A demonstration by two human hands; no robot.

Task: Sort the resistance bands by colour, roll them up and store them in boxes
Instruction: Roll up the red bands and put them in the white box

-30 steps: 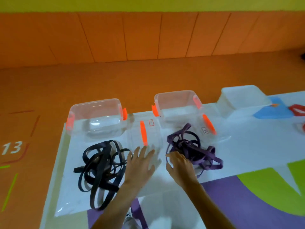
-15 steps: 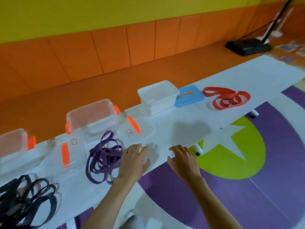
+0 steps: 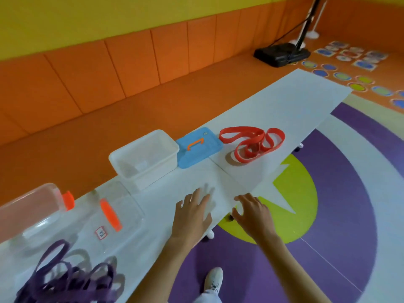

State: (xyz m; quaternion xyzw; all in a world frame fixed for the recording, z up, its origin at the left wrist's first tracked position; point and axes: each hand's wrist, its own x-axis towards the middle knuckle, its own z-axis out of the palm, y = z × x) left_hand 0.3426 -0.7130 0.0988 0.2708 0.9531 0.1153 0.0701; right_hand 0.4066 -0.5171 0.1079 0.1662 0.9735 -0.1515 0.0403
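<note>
A pile of red resistance bands (image 3: 253, 142) lies on the white table (image 3: 284, 101) at the right. Purple bands (image 3: 65, 283) are heaped at the bottom left. An empty white box (image 3: 144, 158) stands at the table's far edge, its blue lid (image 3: 197, 147) with an orange handle beside it. A clear box (image 3: 30, 208) with orange latches and a clear lid (image 3: 109, 213) lie to the left. My left hand (image 3: 192, 213) hovers flat over the table with fingers spread, holding nothing. My right hand (image 3: 251, 212) hangs at the table's near edge, fingers loosely bent, empty.
An orange padded wall and floor run behind the table. A black stand base (image 3: 282, 54) with a pole sits at the far right. The floor has purple, green and white patterns. A white shoe (image 3: 213, 278) shows below the table's edge.
The view has swung right along the table: the black bands have left the frame and the red bands are nearer. Both hands have shifted right, away from the purple pile.
</note>
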